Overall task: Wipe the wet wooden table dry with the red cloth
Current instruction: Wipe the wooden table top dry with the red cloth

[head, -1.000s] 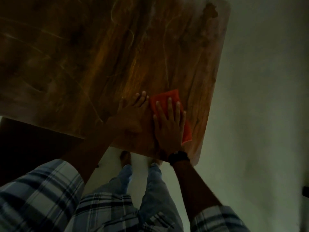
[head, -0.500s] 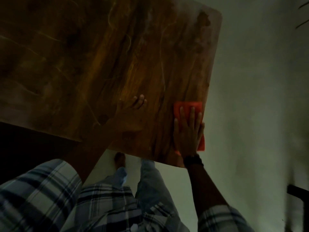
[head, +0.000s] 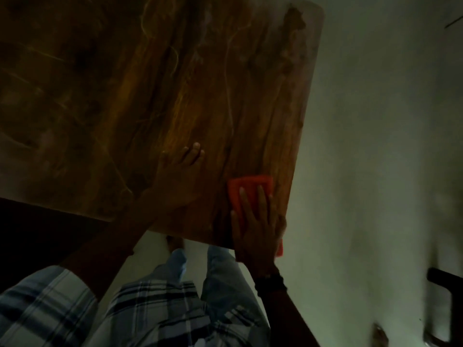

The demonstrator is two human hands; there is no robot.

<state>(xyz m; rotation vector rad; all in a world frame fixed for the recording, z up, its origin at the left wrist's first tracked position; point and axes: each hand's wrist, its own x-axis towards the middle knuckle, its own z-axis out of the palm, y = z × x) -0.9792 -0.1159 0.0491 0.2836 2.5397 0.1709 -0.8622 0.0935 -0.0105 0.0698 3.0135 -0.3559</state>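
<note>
I read the right hand (head: 258, 226) as flat, fingers straight and slightly spread, palm down on the red cloth (head: 250, 187); it presses the cloth and does not clutch it. The cloth lies at the lower right corner of the wooden table (head: 150, 83), just right of frame centre. Its far part shows beyond the fingertips, and a small red corner pokes out under the heel of the hand, past the table's near edge. A dark band (head: 270, 284) sits on that wrist. The left hand (head: 180, 171) rests open on bare wood to the left of the cloth, apart from it, fingers loose and pointing toward the upper frame. The tabletop fills the upper left, with pale streaks across dark grain; light is poor, so I cannot tell wet from dry. Lower frame: plaid shirt (head: 162, 314), pale jeans (head: 220, 269), one foot (head: 174, 242) below the table edge. Grey floor (head: 375, 146) on the right; a blurred dark object (head: 443, 279) at lower right.
</note>
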